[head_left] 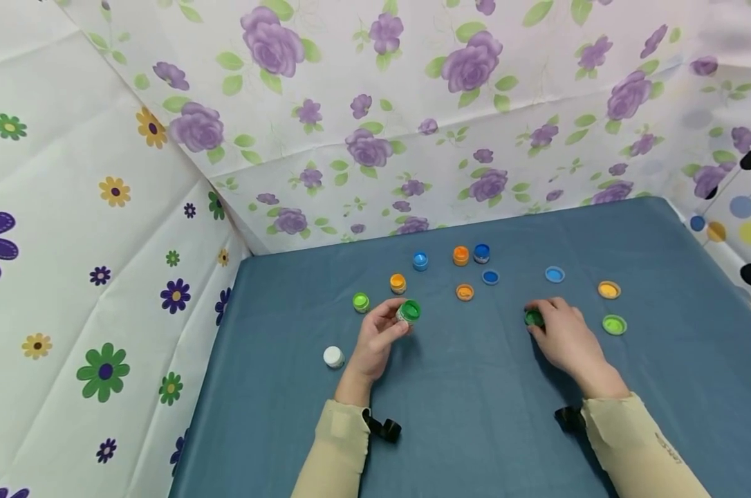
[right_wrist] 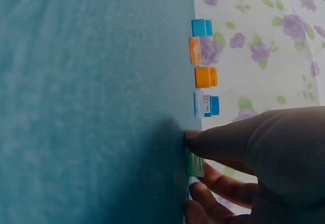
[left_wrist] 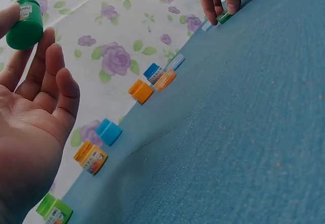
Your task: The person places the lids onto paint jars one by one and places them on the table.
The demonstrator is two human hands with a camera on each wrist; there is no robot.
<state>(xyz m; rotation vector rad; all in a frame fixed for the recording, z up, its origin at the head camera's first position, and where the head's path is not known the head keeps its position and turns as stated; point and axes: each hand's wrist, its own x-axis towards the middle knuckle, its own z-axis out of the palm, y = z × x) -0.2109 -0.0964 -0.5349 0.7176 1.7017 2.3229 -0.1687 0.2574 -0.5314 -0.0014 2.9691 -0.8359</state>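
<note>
My left hand (head_left: 375, 340) pinches a small green paint jar (head_left: 409, 311) between thumb and fingers, raised above the table. In the left wrist view this green jar is tilted, with part of a white label showing, and the other fingers are spread below it. On the right, my right hand (head_left: 565, 339) grips a dark green jar lid (head_left: 534, 317) down at the tabletop. The right wrist view has the thumb on one side of the green lid (right_wrist: 195, 164) and fingers on the other. Nearest the left hand stand a light green jar (head_left: 361, 302) and a white-topped jar (head_left: 333, 357).
A yellow-orange jar (head_left: 397, 283), a light blue jar (head_left: 420, 261), an orange jar (head_left: 460, 255) and a dark blue jar (head_left: 482, 253) stand farther back. Loose lids lie about: orange (head_left: 465, 292), dark blue (head_left: 490, 277), light blue (head_left: 554, 274), yellow-orange (head_left: 609, 290), light green (head_left: 614, 324).
</note>
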